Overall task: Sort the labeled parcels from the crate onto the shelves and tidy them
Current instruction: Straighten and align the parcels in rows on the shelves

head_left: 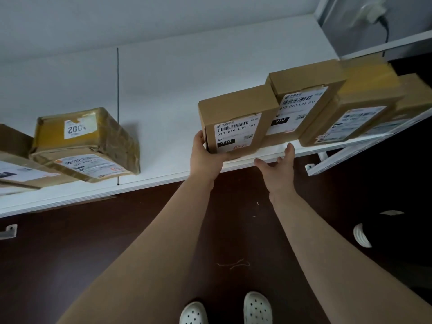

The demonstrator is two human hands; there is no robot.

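Observation:
A brown cardboard parcel (236, 120) with a white label marked 010 stands at the front edge of the white shelf (163, 94). My left hand (207, 155) grips its lower left corner, thumb on the left side. My right hand (278, 167) hovers just below the shelf edge to the parcel's right, fingers spread and holding nothing. A second 010 parcel (304, 99) stands right behind and beside the first. Further right, more labelled parcels (355, 113) lean in a row, blurred.
At the left of the shelf lies a tape-wrapped parcel (86, 143) marked 002, with another box (14, 164) beside it. A vertical seam (117, 113) divides the shelf. Dark floor lies below, with my white shoes (257, 307) and a dark object (385, 235) at right.

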